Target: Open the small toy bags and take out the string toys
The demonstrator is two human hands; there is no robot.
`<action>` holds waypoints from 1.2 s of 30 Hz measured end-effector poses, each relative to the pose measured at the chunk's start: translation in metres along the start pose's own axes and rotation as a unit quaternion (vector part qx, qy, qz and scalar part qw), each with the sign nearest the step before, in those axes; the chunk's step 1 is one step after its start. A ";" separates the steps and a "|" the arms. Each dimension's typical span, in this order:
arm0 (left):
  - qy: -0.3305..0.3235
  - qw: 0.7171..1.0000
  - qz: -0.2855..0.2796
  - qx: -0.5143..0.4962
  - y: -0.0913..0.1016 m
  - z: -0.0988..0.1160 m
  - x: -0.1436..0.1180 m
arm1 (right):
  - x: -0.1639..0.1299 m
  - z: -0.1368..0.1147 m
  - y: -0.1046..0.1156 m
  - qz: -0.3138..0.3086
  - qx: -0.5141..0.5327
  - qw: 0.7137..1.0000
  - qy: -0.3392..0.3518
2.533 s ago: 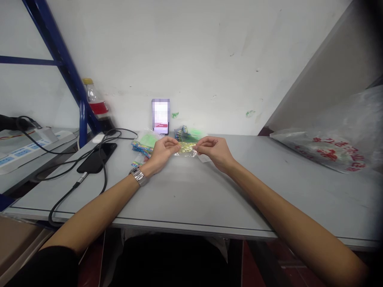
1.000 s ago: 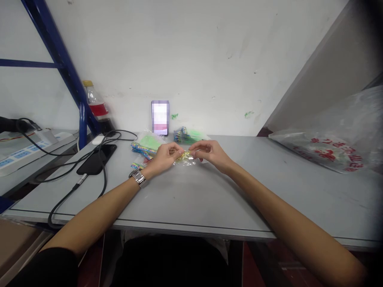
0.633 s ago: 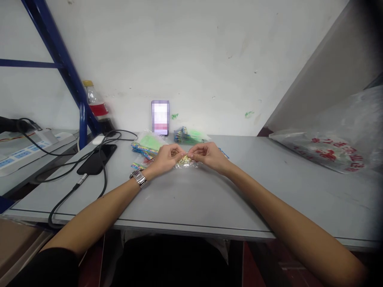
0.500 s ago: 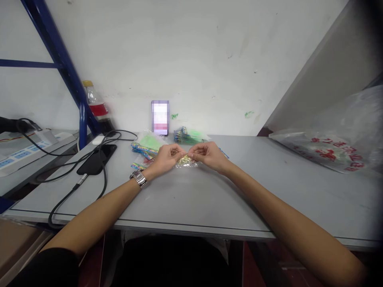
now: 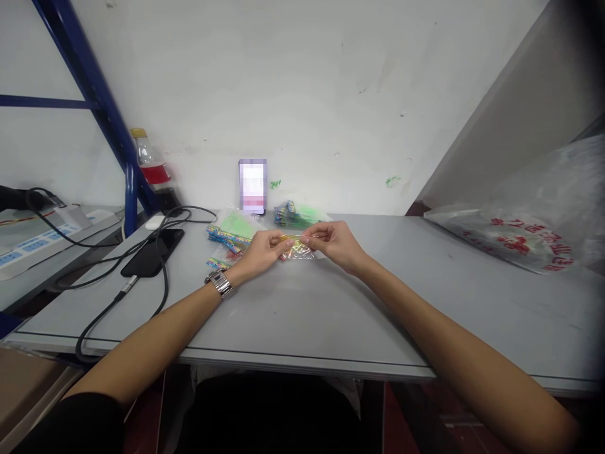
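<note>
Lying at left of the frame, a black phone (image 5: 152, 251) rests on the grey table (image 5: 302, 309). At centre, the left hand (image 5: 263, 248) and right hand (image 5: 332, 243) both pinch a small yellow clear packet (image 5: 297, 246) just above the tabletop.
</note>
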State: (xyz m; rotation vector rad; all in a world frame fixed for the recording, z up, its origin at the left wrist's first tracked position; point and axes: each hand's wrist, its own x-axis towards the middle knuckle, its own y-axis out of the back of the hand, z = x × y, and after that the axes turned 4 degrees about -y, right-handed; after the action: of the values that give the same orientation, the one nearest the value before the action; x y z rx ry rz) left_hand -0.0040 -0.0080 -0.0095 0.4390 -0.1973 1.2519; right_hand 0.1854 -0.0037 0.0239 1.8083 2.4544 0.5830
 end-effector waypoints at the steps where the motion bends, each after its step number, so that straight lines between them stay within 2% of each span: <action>1: 0.002 1.000 0.003 0.008 0.000 0.001 0.000 | 0.000 0.000 0.000 -0.001 0.003 1.000 0.000; 8: 0.005 1.000 0.019 0.013 0.001 0.007 -0.001 | -0.003 -0.001 0.000 -0.024 0.015 1.000 0.008; 16: 0.002 0.999 0.030 -0.033 -0.001 0.002 0.001 | -0.003 0.000 0.000 -0.044 0.040 0.998 -0.011; 23: 0.013 0.998 0.028 -0.051 -0.001 0.000 0.001 | 0.001 0.005 0.002 -0.017 0.074 0.997 -0.022; 29: 0.009 0.998 0.033 -0.055 -0.002 0.000 0.001 | -0.001 0.002 0.001 -0.019 0.080 0.995 -0.051; 36: 0.007 0.998 0.048 -0.049 -0.001 0.000 0.001 | -0.002 -0.001 0.001 0.006 0.064 0.997 -0.049</action>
State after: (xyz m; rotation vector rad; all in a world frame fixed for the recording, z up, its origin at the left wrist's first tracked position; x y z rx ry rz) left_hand -0.0026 -0.0070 -0.0092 0.3394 -0.2689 1.3334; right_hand 0.1870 -0.0053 0.0245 1.8485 2.4698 0.3353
